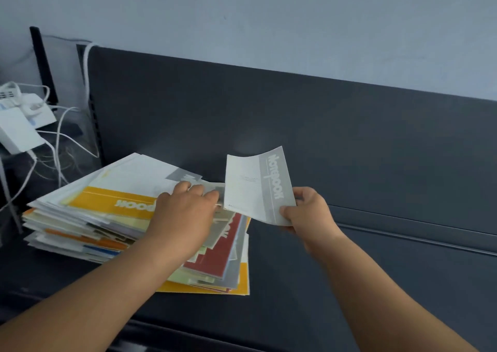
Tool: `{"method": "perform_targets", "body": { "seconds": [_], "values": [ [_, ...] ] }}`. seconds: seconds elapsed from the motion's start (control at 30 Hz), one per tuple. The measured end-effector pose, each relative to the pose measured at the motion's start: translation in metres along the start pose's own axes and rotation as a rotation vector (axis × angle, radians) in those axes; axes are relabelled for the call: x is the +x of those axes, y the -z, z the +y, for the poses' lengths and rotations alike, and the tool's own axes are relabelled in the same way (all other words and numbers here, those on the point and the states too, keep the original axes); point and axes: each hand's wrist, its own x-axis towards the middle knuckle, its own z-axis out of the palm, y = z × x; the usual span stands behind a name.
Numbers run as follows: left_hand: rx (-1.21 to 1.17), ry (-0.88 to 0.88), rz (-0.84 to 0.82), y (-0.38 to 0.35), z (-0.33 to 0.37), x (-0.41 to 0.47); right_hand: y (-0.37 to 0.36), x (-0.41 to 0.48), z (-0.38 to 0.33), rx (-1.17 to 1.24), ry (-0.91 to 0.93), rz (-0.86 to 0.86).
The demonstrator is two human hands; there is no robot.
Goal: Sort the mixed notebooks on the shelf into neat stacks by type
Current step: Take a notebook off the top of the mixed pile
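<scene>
Right hand (306, 213) pinches a thin grey notebook (255, 187) by its lower corner, thumb on the cover. It's held up off the shelf (349, 284), just right of the pile (102, 217). Left hand (185, 214) lies on top of the pile with fingers bent over the upper covers. Honestly can't tell if it's pinching one or just pressing down.

Handling-wise, these look like soft-cover exercise books: light, floppy, no stiffness to speak of. The grey one already curves a bit from the corner hold. That's fine for a single book, but I'd guess it flaps if moved fast. Taking it along the spine edge, thumb on top and fingers under, should carry it flatter.

The pile is the tricky part. Yellow, red, orange and white covers are fanned out at all angles, and smooth covers like these probably slide on each other. Pulling one from the middle could drag its neighbours along, so a hand holding the top down makes sense. Not fragile, but the corners will likely crease if yanked.
</scene>
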Motion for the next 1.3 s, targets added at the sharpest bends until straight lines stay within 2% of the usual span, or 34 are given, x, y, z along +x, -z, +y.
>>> {"method": "perform_targets", "body": {
  "seconds": [0.17,0.4,0.5,0.63,0.73,0.8,0.87,0.97,1.03,1.13,1.3],
  "values": [
    [0.008,-0.008,0.043,-0.003,0.068,0.0,0.07,0.0,0.012,0.0,0.002,0.039],
    [-0.052,-0.112,0.104,-0.036,0.162,-0.008,0.161,-0.003,0.05,-0.012,-0.049,0.085],
    [-0.129,-0.134,-0.017,-0.046,0.202,-0.017,0.189,-0.004,0.068,-0.036,-0.085,0.089],
    [-0.213,-0.044,-0.225,-0.062,0.236,-0.023,0.21,-0.004,0.09,-0.079,-0.144,0.07],
    [-0.373,0.046,-0.304,-0.064,0.243,-0.025,0.213,-0.004,0.105,-0.129,-0.179,0.035],
    [-0.413,0.064,-0.338,-0.063,0.242,-0.025,0.213,-0.002,0.115,-0.242,-0.173,0.026],
    [-0.366,0.076,-0.363,-0.065,0.239,-0.025,0.21,-0.001,0.118,-0.464,-0.135,0.008],
    [-0.264,0.166,-0.437,-0.072,0.233,-0.023,0.201,-0.002,0.116,-0.791,-0.091,-0.075],
    [-0.277,0.185,-0.498,-0.076,0.229,-0.022,0.192,-0.004,0.114,-0.959,-0.093,-0.143],
    [-0.313,0.109,-0.52,-0.079,0.222,-0.02,0.183,-0.006,0.115,-1.066,-0.1,-0.236],
    [-0.327,0.008,-0.519,-0.079,0.209,-0.017,0.177,-0.007,0.11,-1.172,-0.136,-0.293]
  ]
}}
